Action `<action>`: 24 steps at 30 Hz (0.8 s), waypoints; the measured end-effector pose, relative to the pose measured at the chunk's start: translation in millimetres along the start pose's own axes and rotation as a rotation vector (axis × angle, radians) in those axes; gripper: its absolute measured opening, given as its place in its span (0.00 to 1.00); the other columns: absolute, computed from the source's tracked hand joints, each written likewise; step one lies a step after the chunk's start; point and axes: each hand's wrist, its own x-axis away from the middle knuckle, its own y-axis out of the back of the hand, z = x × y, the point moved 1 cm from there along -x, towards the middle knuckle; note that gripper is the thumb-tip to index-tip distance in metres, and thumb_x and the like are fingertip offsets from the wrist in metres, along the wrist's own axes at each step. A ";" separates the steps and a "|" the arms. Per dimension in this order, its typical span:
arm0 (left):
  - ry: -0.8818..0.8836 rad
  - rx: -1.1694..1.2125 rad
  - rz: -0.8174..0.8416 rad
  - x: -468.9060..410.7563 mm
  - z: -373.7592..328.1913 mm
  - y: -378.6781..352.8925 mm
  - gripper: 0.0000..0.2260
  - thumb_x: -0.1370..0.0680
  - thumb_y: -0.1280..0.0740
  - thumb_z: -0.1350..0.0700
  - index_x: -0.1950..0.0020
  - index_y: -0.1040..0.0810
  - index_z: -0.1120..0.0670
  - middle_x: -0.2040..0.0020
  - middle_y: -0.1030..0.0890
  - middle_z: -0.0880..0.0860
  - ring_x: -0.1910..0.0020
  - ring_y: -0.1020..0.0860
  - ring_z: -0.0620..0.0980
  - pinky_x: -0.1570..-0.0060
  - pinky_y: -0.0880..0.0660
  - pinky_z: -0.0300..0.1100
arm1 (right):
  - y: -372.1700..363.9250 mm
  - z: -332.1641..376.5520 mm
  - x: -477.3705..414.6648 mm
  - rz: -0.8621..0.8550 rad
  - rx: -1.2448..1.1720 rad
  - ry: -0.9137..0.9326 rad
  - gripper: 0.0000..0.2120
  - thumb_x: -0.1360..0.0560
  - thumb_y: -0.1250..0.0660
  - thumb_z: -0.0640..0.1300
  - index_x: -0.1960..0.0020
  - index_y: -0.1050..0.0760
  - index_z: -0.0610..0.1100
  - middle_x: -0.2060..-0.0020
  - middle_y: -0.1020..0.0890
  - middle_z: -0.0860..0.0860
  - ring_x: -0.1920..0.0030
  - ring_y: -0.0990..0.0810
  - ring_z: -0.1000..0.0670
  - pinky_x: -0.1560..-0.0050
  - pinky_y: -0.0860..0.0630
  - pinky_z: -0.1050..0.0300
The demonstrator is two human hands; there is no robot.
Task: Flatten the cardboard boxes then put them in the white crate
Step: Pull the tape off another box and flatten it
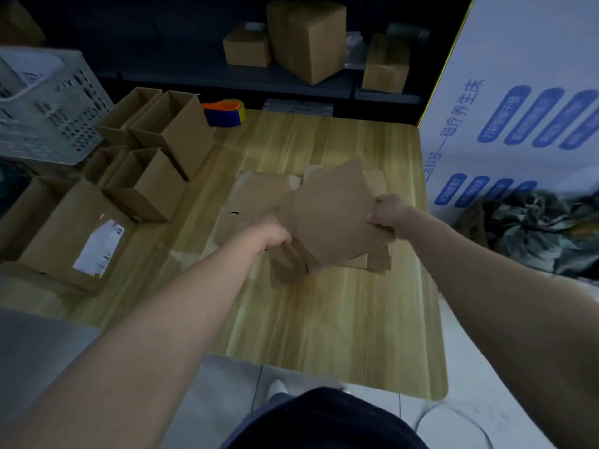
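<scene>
- Flattened box (pixel 334 212) hangs tilted in our grasp: our left hand (pixel 275 236) grips its left edge, and our right hand (pixel 387 215) pinches its right edge.
- Under it we see a pile of flat cardboard (pixel 256 196) on the wooden table (pixel 324 319).
- Open boxes (pixel 155 183) stand at the left (four at least), with the white crate (pixel 48 105) beyond them.

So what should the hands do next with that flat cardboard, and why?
Probably swing it left toward the white crate. Both the left hand and the right hand grip the flattened cardboard, tilted up off the table, so it looks ready to go in. The open boxes can wait.
</scene>
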 end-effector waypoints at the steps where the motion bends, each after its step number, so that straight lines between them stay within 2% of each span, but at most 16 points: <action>1: -0.023 0.027 -0.089 -1.8 -2.0 0.9 0.29 0.27 0.28 0.56 0.29 0.34 0.60 0.30 0.31 0.59 0.33 0.31 0.58 0.36 0.31 0.49 | 3.4 -0.9 3.5 0.005 0.098 0.041 0.20 0.25 0.33 0.37 0.34 0.28 0.38 0.41 0.23 0.41 0.45 0.22 0.43 0.44 0.24 0.51; 3: -0.053 0.018 -0.219 0.2 -6.8 4.1 0.45 0.30 0.25 0.49 0.23 0.49 0.56 0.24 0.45 0.60 0.26 0.42 0.60 0.29 0.40 0.53 | 8.8 -3.4 10.0 0.056 0.151 0.073 0.20 0.25 0.34 0.37 0.33 0.27 0.42 0.41 0.23 0.43 0.49 0.22 0.45 0.48 0.25 0.54; 4: -0.057 0.009 -0.235 0.9 -7.9 4.3 0.50 0.32 0.24 0.47 0.22 0.54 0.54 0.23 0.49 0.60 0.25 0.45 0.59 0.28 0.42 0.53 | 10.0 -5.3 13.1 0.095 0.163 0.082 0.20 0.25 0.34 0.37 0.33 0.27 0.43 0.43 0.23 0.45 0.53 0.22 0.47 0.50 0.26 0.55; 5: -0.054 0.020 -0.216 1.1 -8.2 2.0 0.53 0.34 0.23 0.46 0.22 0.56 0.53 0.23 0.49 0.59 0.25 0.45 0.59 0.28 0.43 0.53 | 11.9 -7.2 15.8 0.138 0.174 0.083 0.20 0.24 0.34 0.38 0.33 0.27 0.43 0.45 0.24 0.47 0.56 0.23 0.50 0.50 0.27 0.56; 7: -0.033 0.135 -0.100 2.4 -4.5 -7.2 0.53 0.35 0.22 0.47 0.22 0.55 0.54 0.24 0.43 0.57 0.27 0.40 0.57 0.31 0.39 0.51 | 14.2 -12.9 18.5 0.215 0.190 0.073 0.22 0.24 0.34 0.38 0.30 0.30 0.45 0.43 0.26 0.48 0.52 0.25 0.49 0.45 0.27 0.55; 8: -0.020 0.216 -0.047 2.5 -1.0 -13.0 0.50 0.35 0.21 0.50 0.23 0.50 0.55 0.26 0.37 0.56 0.30 0.35 0.56 0.33 0.35 0.49 | 15.1 -15.7 19.9 0.239 0.202 0.069 0.23 0.23 0.34 0.39 0.30 0.30 0.45 0.40 0.27 0.47 0.48 0.26 0.48 0.44 0.28 0.55; 9: -0.017 0.292 -0.018 2.8 2.1 -18.5 0.42 0.34 0.21 0.52 0.27 0.41 0.57 0.31 0.30 0.55 0.35 0.29 0.55 0.37 0.30 0.47 | 16.2 -18.2 20.8 0.243 0.212 0.074 0.23 0.23 0.34 0.39 0.29 0.31 0.46 0.37 0.28 0.47 0.46 0.28 0.48 0.43 0.29 0.55; 10: -0.028 0.360 -0.012 3.0 4.3 -23.9 0.33 0.33 0.22 0.55 0.34 0.33 0.57 0.37 0.25 0.54 0.42 0.24 0.52 0.46 0.25 0.44 | 17.3 -20.4 20.8 0.234 0.216 0.078 0.23 0.23 0.34 0.39 0.29 0.31 0.46 0.35 0.28 0.47 0.44 0.28 0.48 0.43 0.30 0.55; 12: -0.081 0.435 -0.033 6.5 2.4 -31.7 0.18 0.31 0.24 0.58 0.45 0.27 0.52 0.51 0.20 0.50 0.55 0.22 0.47 0.63 0.26 0.35 | 20.4 -23.6 17.9 0.173 0.176 0.089 0.22 0.24 0.33 0.38 0.30 0.30 0.44 0.34 0.28 0.45 0.44 0.28 0.47 0.44 0.31 0.56; 13: -0.091 0.461 -0.044 7.9 -0.2 -34.4 0.15 0.30 0.25 0.58 0.47 0.27 0.51 0.55 0.20 0.48 0.59 0.22 0.46 0.66 0.27 0.34 | 23.3 -24.3 16.1 0.112 0.140 0.103 0.22 0.24 0.33 0.38 0.31 0.29 0.43 0.35 0.27 0.44 0.43 0.26 0.46 0.44 0.30 0.57; 15: -0.067 0.558 -0.039 9.1 -5.9 -39.0 0.12 0.27 0.27 0.60 0.47 0.26 0.53 0.50 0.19 0.52 0.57 0.21 0.49 0.58 0.24 0.39 | 29.4 -23.7 14.3 -0.040 0.112 0.130 0.24 0.25 0.30 0.41 0.31 0.30 0.44 0.34 0.27 0.43 0.38 0.26 0.44 0.42 0.29 0.56; 18: 0.020 0.655 -0.012 9.8 -12.8 -46.8 0.16 0.25 0.30 0.61 0.39 0.28 0.62 0.40 0.22 0.60 0.45 0.22 0.57 0.45 0.24 0.51 | 29.9 -27.3 13.4 -0.126 0.263 0.027 0.40 0.27 0.29 0.50 0.23 0.48 0.46 0.28 0.38 0.39 0.29 0.36 0.38 0.32 0.34 0.45; 19: 0.054 0.656 0.018 10.3 -13.5 -50.8 0.19 0.24 0.31 0.61 0.35 0.30 0.64 0.39 0.23 0.62 0.43 0.22 0.59 0.45 0.24 0.52 | 26.5 -31.4 14.3 -0.104 0.318 -0.018 0.43 0.27 0.29 0.52 0.22 0.53 0.45 0.26 0.42 0.38 0.28 0.40 0.37 0.30 0.37 0.43; 21: 0.125 0.628 0.088 12.2 -11.0 -62.9 0.21 0.23 0.32 0.61 0.32 0.33 0.66 0.37 0.25 0.63 0.40 0.24 0.60 0.45 0.25 0.52 | 14.6 -42.4 18.4 0.029 0.452 -0.056 0.44 0.25 0.32 0.54 0.22 0.55 0.38 0.24 0.47 0.39 0.25 0.44 0.38 0.27 0.44 0.46; 22: 0.150 0.615 0.118 12.8 -7.7 -70.4 0.23 0.23 0.32 0.61 0.32 0.34 0.66 0.36 0.25 0.63 0.39 0.25 0.60 0.43 0.26 0.52 | 7.9 -49.7 21.8 0.082 0.477 -0.056 0.44 0.24 0.32 0.53 0.23 0.56 0.36 0.25 0.45 0.39 0.25 0.45 0.40 0.26 0.46 0.48; 24: 0.183 0.567 0.142 13.0 1.9 -87.0 0.24 0.24 0.31 0.62 0.31 0.35 0.67 0.34 0.27 0.63 0.37 0.26 0.60 0.38 0.28 0.53 | -4.1 -66.4 30.9 0.141 0.400 -0.097 0.45 0.25 0.30 0.46 0.24 0.59 0.34 0.26 0.41 0.37 0.26 0.41 0.39 0.28 0.41 0.48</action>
